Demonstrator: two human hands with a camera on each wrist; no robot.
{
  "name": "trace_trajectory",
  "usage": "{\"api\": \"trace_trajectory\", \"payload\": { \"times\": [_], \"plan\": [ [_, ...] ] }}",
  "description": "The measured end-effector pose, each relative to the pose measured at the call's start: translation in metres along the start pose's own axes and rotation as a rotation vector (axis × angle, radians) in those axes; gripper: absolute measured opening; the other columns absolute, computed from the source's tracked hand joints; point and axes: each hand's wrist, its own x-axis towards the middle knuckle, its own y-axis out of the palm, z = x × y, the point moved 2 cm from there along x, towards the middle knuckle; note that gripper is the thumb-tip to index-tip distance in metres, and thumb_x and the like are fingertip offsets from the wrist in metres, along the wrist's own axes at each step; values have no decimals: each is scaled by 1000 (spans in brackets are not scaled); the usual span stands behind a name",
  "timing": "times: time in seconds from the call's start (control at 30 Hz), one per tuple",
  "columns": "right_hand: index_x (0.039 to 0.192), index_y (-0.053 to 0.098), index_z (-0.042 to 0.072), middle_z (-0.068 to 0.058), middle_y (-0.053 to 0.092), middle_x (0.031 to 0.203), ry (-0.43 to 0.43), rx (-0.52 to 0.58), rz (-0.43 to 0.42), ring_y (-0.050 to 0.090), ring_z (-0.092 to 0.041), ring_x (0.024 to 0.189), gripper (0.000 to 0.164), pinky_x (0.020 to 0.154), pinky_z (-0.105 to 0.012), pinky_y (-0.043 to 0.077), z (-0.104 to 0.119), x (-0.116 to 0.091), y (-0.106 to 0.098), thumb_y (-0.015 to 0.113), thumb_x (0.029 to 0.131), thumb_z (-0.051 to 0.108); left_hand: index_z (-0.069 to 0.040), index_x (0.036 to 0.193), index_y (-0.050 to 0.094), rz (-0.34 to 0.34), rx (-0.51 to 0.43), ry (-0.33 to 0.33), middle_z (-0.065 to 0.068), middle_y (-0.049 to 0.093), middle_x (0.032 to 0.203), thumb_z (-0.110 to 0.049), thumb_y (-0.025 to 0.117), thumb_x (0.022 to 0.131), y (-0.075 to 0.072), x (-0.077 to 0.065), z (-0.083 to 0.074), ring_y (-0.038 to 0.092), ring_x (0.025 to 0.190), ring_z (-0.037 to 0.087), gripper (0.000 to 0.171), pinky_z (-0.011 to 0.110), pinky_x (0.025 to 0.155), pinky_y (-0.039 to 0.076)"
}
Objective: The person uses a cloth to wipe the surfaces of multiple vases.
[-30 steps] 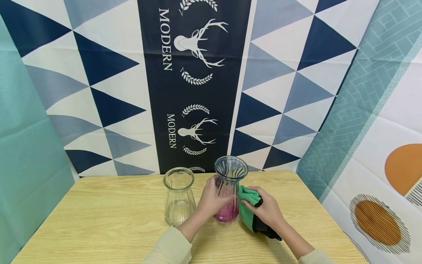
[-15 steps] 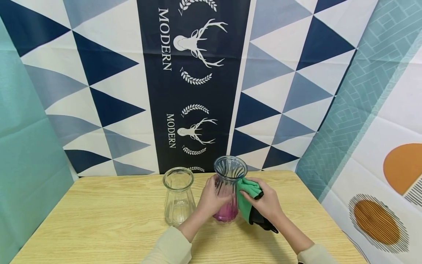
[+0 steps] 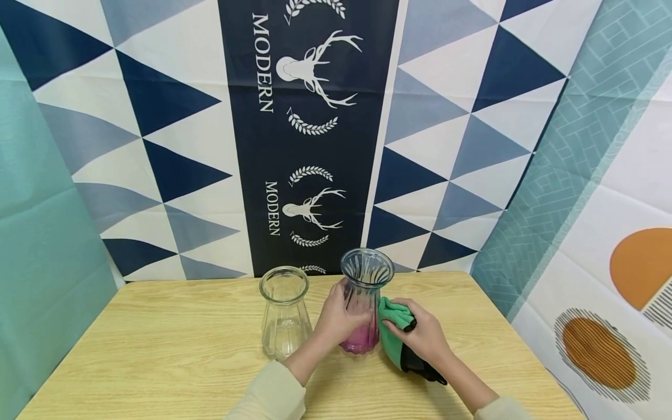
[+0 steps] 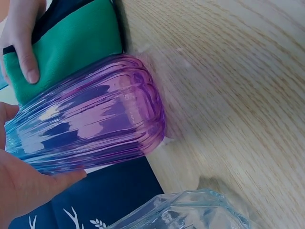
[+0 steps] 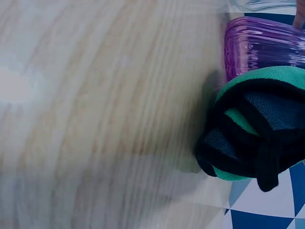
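A ribbed glass vase, blue at its flared rim and pink-purple at the base, stands upright on the table. My left hand grips it from the left, thumb in front and fingers round the far side. Against the vase's right side my right hand holds a bunched green cloth with black edging. In the left wrist view the cloth lies along the purple vase wall. The right wrist view shows the folded cloth with its dark blue side and a black loop, beside the vase base.
A clear glass vase stands just left of my left hand, partly behind the forearm. The light wood table ends at a patterned backdrop close behind both vases. More printed sheets hang at left and right.
My right hand slid the cloth up the vase's right side towards the rim, then back down to about its earlier height. The left hand and both vases stay in place.
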Motion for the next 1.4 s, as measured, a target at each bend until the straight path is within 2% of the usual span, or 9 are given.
{"api": "trace_trajectory", "payload": {
  "times": [0.13, 0.37, 0.53, 0.7, 1.0, 1.23, 1.4],
  "plan": [
    [109, 62, 12, -4, 69, 98, -21, 2, -8, 66, -19, 82, 47, 68, -33, 55, -1, 0, 0, 83, 67, 11, -5, 138, 38, -2, 7, 16, 15, 52, 128, -25, 77, 69, 1, 1, 0, 54, 116, 28, 82, 45, 101, 44],
    [110, 62, 11, -8, 69, 101, -65, 48, -74, 66, -21, 86, 50, 69, -35, 56, 5, 9, -8, 83, 65, 8, -8, 134, 42, 4, -5, 38, 12, 55, 122, -22, 78, 68, 3, 4, -1, 57, 109, 24, 76, 42, 98, 47],
    [111, 62, 9, -10, 69, 102, -97, 68, -112, 66, -22, 87, 52, 71, -36, 56, 16, 18, -15, 83, 64, 6, -8, 136, 41, 8, -3, 32, 12, 55, 124, -22, 78, 68, 2, 4, -1, 56, 112, 24, 78, 42, 99, 46],
    [111, 62, 9, -8, 68, 103, -91, 71, -124, 66, -21, 88, 52, 72, -35, 56, 22, 20, -17, 83, 64, 6, -6, 137, 40, 11, 5, 32, 14, 54, 125, -21, 78, 67, 2, 4, -1, 56, 112, 26, 81, 43, 100, 45],
    [110, 62, 9, -9, 68, 105, -51, 57, -98, 66, -23, 92, 49, 75, -40, 56, 18, 16, -11, 83, 66, 9, -8, 139, 37, 28, 7, 6, 15, 52, 128, -21, 78, 67, 2, 2, -1, 54, 116, 28, 84, 46, 102, 43],
    [110, 62, 11, -8, 69, 104, -17, 35, -56, 66, -22, 89, 48, 73, -38, 56, 9, 8, -3, 83, 67, 11, -7, 138, 38, 24, -4, 3, 15, 52, 126, -20, 78, 67, 1, 1, -1, 54, 115, 27, 82, 45, 102, 43],
    [109, 62, 10, -7, 69, 102, 5, 19, -38, 66, -22, 85, 47, 70, -36, 55, 4, 0, 1, 83, 67, 10, -5, 139, 36, 31, 4, -2, 17, 49, 129, -29, 78, 70, 1, 0, 0, 52, 118, 30, 84, 48, 103, 42]
  ]
}}
